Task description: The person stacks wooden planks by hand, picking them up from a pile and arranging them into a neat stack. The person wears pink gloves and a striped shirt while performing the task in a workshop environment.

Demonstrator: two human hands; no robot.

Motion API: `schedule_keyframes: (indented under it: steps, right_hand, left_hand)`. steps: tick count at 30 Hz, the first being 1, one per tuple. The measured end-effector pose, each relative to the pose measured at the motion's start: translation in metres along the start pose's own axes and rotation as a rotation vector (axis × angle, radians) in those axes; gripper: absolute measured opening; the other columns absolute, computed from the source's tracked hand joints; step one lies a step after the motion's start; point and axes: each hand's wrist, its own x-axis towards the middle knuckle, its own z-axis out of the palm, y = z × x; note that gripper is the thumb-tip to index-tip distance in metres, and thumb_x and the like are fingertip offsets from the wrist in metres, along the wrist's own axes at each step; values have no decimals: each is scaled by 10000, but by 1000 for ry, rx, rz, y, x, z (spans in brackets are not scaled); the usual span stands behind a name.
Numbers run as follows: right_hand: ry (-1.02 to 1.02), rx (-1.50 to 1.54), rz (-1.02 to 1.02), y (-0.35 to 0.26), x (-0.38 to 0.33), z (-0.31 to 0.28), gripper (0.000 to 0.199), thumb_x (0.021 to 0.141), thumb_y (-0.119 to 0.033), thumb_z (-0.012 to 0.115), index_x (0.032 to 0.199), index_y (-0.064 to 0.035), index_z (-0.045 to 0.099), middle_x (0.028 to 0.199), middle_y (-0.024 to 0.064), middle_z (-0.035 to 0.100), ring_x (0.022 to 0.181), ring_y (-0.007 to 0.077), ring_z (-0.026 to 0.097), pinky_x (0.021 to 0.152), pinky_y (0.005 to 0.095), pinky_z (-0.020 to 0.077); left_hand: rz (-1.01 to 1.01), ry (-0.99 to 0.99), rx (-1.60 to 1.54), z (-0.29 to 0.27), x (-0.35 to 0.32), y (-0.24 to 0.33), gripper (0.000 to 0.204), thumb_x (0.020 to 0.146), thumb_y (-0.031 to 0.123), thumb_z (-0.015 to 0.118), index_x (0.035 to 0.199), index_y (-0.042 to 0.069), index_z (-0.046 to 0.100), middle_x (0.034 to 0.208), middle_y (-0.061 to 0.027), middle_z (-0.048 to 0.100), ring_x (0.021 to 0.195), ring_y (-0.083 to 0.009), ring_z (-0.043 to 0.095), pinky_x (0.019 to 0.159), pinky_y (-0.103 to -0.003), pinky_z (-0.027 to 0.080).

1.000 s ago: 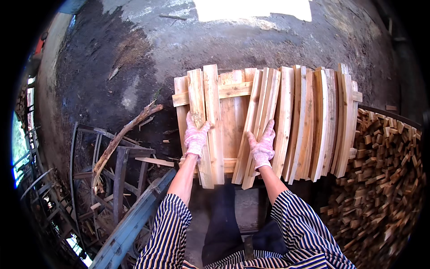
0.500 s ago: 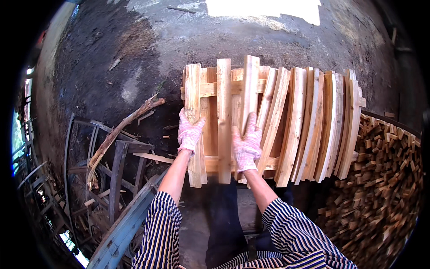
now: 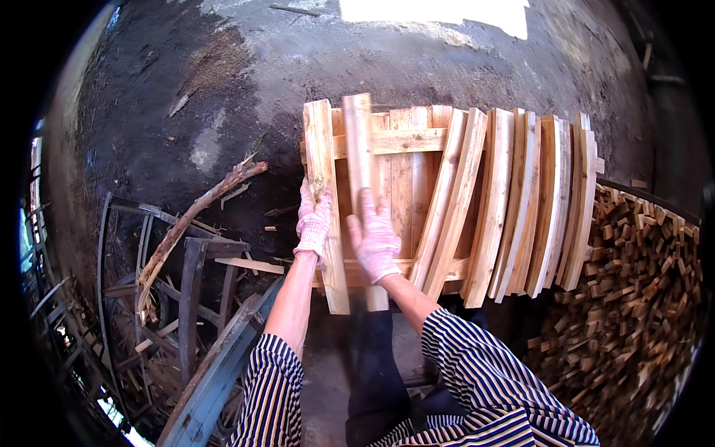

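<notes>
A low wooden frame with crossbars [image 3: 410, 141] and a bed of boards [image 3: 402, 175] lies in front of me, with loose wooden slats across it. My left hand [image 3: 313, 220], in a pale pink work glove, grips the leftmost slat [image 3: 319, 141] near its middle, thumb on top. Just to the right, my gloved right hand [image 3: 377, 238] has thumb and fingers on either side of another slat [image 3: 358, 141], slightly blurred. A gap showing the boards separates that slat from two leaning slats [image 3: 456, 201]. Several more slats [image 3: 536, 208] stand close together on the right.
A large heap of short cut wood pieces [image 3: 611, 298] fills the lower right. On the left lie a rough, bark-stripped branch [image 3: 194, 216], a dark old frame [image 3: 195, 290] and a weathered bluish beam [image 3: 216, 380]. Dark dirt floor [image 3: 246, 82] stretches beyond the frame.
My right hand has moved left, bringing its slat close to the leftmost one. The slat that stood between my hands no longer shows separately. A wider gap has opened to the right.
</notes>
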Motion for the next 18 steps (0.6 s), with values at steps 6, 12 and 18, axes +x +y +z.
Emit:
schedule_keyframes:
  steps: [6, 12, 18]
  right_hand:
    - [118, -232, -180, 30, 1, -31, 701, 987, -479, 523, 1591, -207, 293, 1565, 207, 388, 1371, 372, 475, 1134, 538, 363]
    - [237, 287, 449, 130, 11, -89, 890, 909, -461, 692, 1616, -217, 210, 1547, 237, 364, 1373, 399, 435, 1130, 476, 372]
    - [247, -114, 383, 103, 11, -76, 908, 893, -362, 711, 1619, -258, 176, 1507, 266, 393, 1246, 411, 559, 1022, 443, 481]
  left_hand:
    - [-89, -71, -58, -6, 1, 7, 648, 1033, 229, 584, 1593, 153, 266, 1438, -83, 547, 1233, -191, 547, 1043, -317, 435]
    - [-126, -125, -63, -14, 13, -4, 680, 1029, 209, 589, 1607, 202, 230, 1439, -83, 548, 1215, -196, 561, 1013, -327, 459]
    - [-115, -165, -46, -19, 15, -4, 686, 1025, 212, 592, 1606, 193, 228, 1434, -88, 541, 1205, -195, 558, 1008, -329, 463]
